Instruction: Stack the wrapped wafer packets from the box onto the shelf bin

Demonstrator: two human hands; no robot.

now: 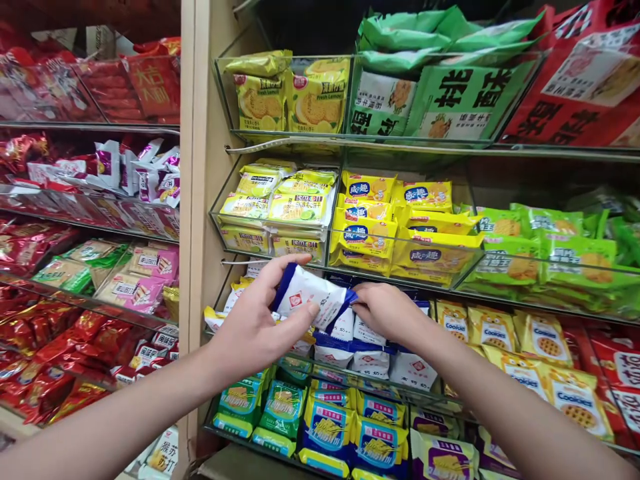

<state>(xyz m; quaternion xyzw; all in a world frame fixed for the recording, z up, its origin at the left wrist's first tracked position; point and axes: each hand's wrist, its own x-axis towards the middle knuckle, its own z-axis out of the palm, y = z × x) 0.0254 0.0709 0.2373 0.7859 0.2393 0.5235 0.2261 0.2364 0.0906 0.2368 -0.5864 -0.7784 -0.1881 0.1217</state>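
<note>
A small white snack packet with blue ends [313,292] is held up in front of the shelves, tilted a little. My left hand [260,320] grips it from the left, thumb across its front face and fingers behind. At its right end, my right hand [383,307] pinches the blue crimped edge between thumb and fingers. Just below and behind, a clear bin holds several matching white-and-blue packets [370,363], partly hidden by both hands.
Yellow cracker packs [363,233] and lemon biscuit packs [303,200] fill the bin above. Blue-and-yellow packs [327,427] lie below, cookie bags [530,380] to the right. A wooden upright [194,167] parts these shelves from red-packed ones on the left. Clear bin fronts jut outward.
</note>
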